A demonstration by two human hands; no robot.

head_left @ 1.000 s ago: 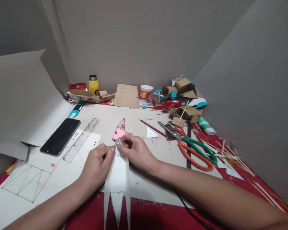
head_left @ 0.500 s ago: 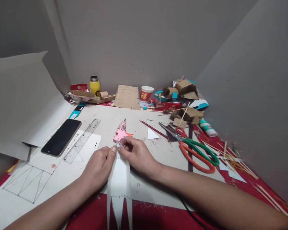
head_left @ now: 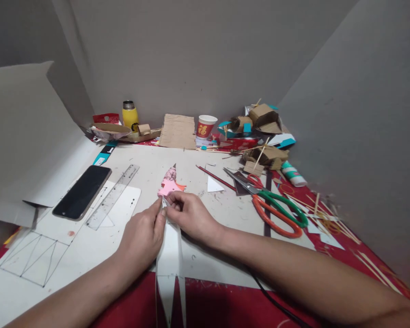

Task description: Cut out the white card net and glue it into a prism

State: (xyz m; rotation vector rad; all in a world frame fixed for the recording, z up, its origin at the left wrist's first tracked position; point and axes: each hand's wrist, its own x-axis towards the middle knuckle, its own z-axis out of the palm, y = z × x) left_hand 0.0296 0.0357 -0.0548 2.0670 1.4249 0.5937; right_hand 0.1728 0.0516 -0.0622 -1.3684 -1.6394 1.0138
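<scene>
A long folded white card piece point(head_left: 171, 251) points towards me, its near end cut into narrow pointed flaps. My left hand point(head_left: 146, 230) grips its far tip from the left, with the thumb pressed along the edge. From the right, my right hand point(head_left: 187, 214) pinches the same tip between thumb and fingers. Fingers hide part of the join there. Just beyond my hands lies a pink glue gun point(head_left: 169, 181) with an orange trigger and a dark nozzle pointing away; my fingers cover its near end.
To the left lie a phone point(head_left: 82, 191) and a clear ruler point(head_left: 112, 197). Scissors point(head_left: 269, 205) and a pencil point(head_left: 216, 177) lie right. At the back stand a yellow bottle point(head_left: 130, 117), a paper cup point(head_left: 205, 127) and cardboard pieces point(head_left: 178, 132). Thin sticks point(head_left: 376, 269) line the right edge.
The view has shifted slightly. The card piece has turned a little about its length, so its flaps show differently. Both hands still hold its tip.
</scene>
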